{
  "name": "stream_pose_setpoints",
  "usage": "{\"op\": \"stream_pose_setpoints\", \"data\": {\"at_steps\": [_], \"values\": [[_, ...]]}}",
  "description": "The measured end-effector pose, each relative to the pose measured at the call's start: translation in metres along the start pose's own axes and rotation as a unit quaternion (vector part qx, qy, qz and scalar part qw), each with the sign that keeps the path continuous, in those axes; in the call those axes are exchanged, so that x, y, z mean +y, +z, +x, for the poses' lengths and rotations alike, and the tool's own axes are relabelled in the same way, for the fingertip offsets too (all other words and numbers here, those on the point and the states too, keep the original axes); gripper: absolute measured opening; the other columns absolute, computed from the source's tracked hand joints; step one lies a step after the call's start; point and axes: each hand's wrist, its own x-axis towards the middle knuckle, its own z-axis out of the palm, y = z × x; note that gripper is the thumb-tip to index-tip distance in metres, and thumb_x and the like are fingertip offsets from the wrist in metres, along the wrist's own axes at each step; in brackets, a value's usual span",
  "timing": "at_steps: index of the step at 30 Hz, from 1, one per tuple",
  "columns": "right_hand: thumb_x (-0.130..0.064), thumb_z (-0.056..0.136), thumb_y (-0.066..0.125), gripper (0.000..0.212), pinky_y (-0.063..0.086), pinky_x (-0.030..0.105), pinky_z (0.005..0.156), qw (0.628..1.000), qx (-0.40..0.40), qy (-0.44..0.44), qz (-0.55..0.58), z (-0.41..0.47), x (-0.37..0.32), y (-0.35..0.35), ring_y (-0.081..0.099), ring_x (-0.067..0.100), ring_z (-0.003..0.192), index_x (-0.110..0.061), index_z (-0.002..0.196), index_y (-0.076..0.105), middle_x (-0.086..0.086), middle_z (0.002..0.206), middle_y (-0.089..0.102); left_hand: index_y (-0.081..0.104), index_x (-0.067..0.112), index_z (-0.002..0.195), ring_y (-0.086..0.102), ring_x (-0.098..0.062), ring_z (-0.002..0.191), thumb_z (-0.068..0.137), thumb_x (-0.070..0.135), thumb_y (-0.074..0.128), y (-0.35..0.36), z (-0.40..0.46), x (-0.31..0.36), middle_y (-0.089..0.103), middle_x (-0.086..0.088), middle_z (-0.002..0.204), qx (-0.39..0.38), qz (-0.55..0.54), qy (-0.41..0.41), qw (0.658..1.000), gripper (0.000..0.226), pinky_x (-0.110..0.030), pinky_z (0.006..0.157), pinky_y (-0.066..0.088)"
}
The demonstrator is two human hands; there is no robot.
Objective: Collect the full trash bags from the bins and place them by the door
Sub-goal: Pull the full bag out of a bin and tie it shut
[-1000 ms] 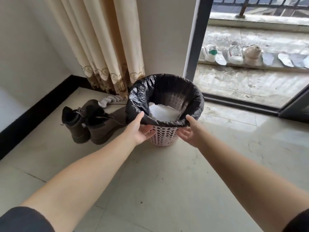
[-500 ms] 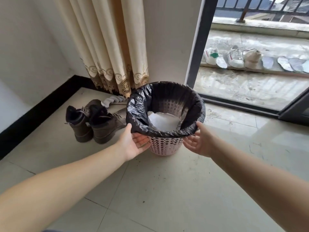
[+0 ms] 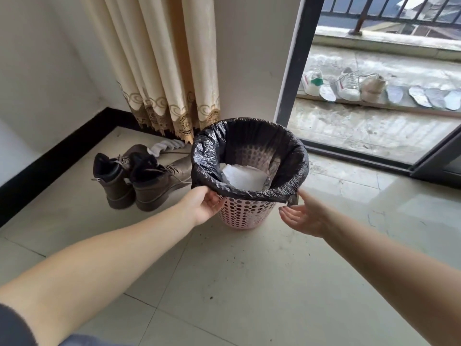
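Black trash bag [image 3: 249, 143] lined pink perforated bin [image 3: 243, 213] on floor; left hand [image 3: 203, 204] fingers pinched folded rim; right hand [image 3: 303, 216] fingers apart, beside rim; thin plastic judged liable to tear if yanked unevenly.

Both forearms reach forward from the lower corners of the view, bare from the elbow down, with a dark sleeve [image 3: 12, 325] showing at the left elbow. The left hand [image 3: 203, 203] is turned palm inward, its thumb lying on top and its fingers curled underneath, pinching the folded rim of the bag [image 3: 207, 156]. The right hand [image 3: 303, 217] is held palm up and toward the left, fingers [image 3: 287, 211] loosely bent and spread, thumb raised toward the bag's edge; whether it touches cannot be told.
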Motion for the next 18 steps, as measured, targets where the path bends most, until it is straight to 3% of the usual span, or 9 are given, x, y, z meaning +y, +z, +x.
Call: {"op": "stream_pose_setpoints", "data": {"at_steps": [2, 4, 7, 11, 15, 18], "values": [[-0.036, 0.095, 0.049, 0.057, 0.059, 0.035, 0.052, 1.0, -0.01, 0.003, -0.002, 0.003, 0.0, 0.001, 0.061, 0.024, 0.082, 0.005, 0.131, 0.032, 0.018, 0.094, 0.058, 0.049, 0.006, 0.069, 0.046, -0.012, 0.043, 0.094, 0.0, 0.037, -0.002, -0.002, 0.007, 0.045, -0.003, 0.045, 0.003, -0.006, 0.007, 1.0, 0.028, -0.035, 0.06, 0.059], [-0.031, 0.094, 0.053, 0.045, 0.059, 0.033, 0.06, 1.0, -0.009, -0.009, 0.01, 0.006, -0.002, 0.001, 0.062, 0.022, 0.08, 0.003, 0.12, 0.041, 0.016, 0.093, 0.06, 0.05, 0.007, 0.073, 0.051, -0.015, 0.058, 0.094, 0.003, 0.039, -0.005, -0.007, 0.008, 0.052, -0.006, 0.061, 0.028, -0.005, 0.01, 1.0, 0.024, -0.035, 0.068, 0.055], [-0.009, 0.093, 0.053, 0.011, 0.053, 0.02, 0.042, 0.998, 0.013, -0.05, 0.038, 0.013, -0.007, 0.002, 0.053, 0.011, 0.066, -0.002, 0.085, 0.049, 0.008, 0.081, 0.055, 0.052, 0.008, 0.082, 0.057, -0.016, 0.067, 0.095, 0.007, 0.041, -0.01, -0.017, 0.005, 0.057, -0.006, 0.074, 0.084, -0.021, 0.04, 0.995, 0.017, -0.032, 0.07, 0.051], [-0.005, 0.092, 0.046, 0.015, 0.036, 0.012, 0.031, 0.987, 0.071, -0.146, 0.016, 0.014, -0.015, 0.006, 0.04, 0.008, 0.045, -0.009, 0.078, 0.046, 0.006, 0.069, 0.048, 0.052, 0.007, 0.087, 0.058, -0.018, 0.074, 0.091, 0.0, 0.035, -0.014, -0.025, 0.013, 0.055, -0.008, 0.079, 0.091, -0.068, 0.089, 0.989, 0.019, -0.033, 0.082, 0.047], [-0.007, 0.088, 0.049, 0.008, 0.034, 0.013, 0.033, 0.955, 0.116, -0.267, -0.049, 0.009, -0.027, 0.01, 0.052, 0.015, 0.046, -0.014, 0.084, 0.05, 0.007, 0.069, 0.052, 0.053, 0.007, 0.082, 0.058, -0.019, 0.074, 0.095, 0.008, 0.041, -0.002, -0.038, 0.031, 0.058, -0.007, 0.078, 0.023, -0.137, 0.085, 0.987, 0.019, -0.031, 0.07, 0.053], [-0.007, 0.09, 0.053, 0.013, 0.036, 0.013, 0.031, 0.971, 0.112, -0.212, -0.008, 0.001, -0.039, 0.007, 0.047, 0.012, 0.034, -0.007, 0.078, 0.049, 0.01, 0.055, 0.054, 0.056, 0.007, 0.093, 0.061, -0.018, 0.077, 0.097, 0.012, 0.045, 0.008, -0.04, 0.039, 0.063, -0.008, 0.088, -0.008, -0.143, 0.055, 0.988, 0.013, -0.026, 0.052, 0.056]]}}
